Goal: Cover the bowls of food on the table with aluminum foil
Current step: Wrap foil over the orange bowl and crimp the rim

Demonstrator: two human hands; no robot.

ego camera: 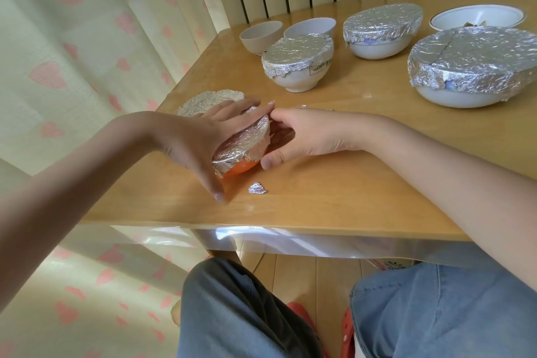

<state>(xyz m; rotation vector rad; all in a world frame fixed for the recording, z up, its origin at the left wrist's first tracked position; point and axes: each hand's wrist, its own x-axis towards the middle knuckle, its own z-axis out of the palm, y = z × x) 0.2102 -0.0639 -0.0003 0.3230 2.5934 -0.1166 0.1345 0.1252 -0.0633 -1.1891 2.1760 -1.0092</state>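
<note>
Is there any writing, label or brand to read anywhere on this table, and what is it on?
Small white foil-covered bowl: a dark-framed label with cursive writing on its side, partly under the foil edge, too blurred to read.
Box under the table's right edge: dark printed marks, too small to read.
Other bowls, foil and table: no text visible.

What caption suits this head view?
Both hands press foil onto an orange bowl; three covered bowls stand behind.
</note>
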